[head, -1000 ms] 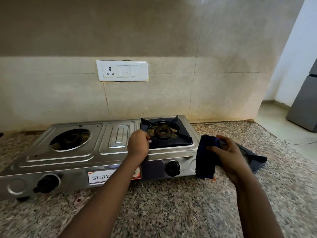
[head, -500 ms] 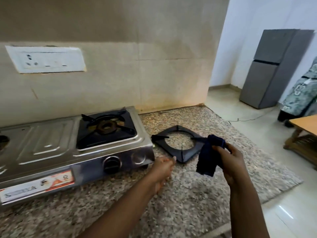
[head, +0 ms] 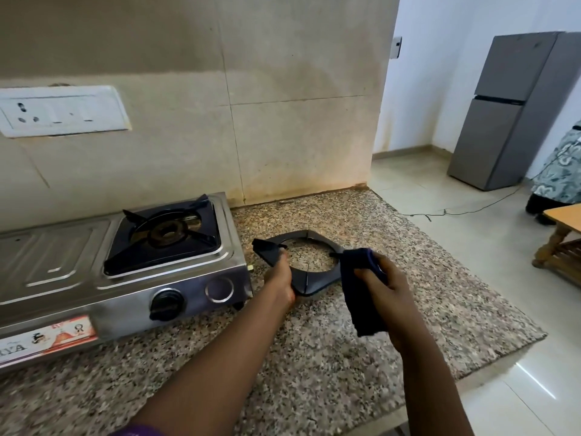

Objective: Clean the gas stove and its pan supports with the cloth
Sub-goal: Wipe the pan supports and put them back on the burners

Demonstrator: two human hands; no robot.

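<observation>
Just right of the steel 2-burner gas stove (head: 119, 278), the left hand (head: 279, 283) is clamping 1 loose black square pan support (head: 309, 283) on the counter, apparently steadying it, while the right hand (head: 382, 291) is pinching the dark blue cloth (head: 361, 297).

Two bare forearms are seen, entering from the lower edge. Left hand (head: 280, 286): bare, no ring or band made out. Right hand (head: 385, 292): bare, wrist unadorned. Purple sleeve (head: 138, 431): a narrow edge is shown at the bottom of the left arm; its fabric cannot be told.
</observation>
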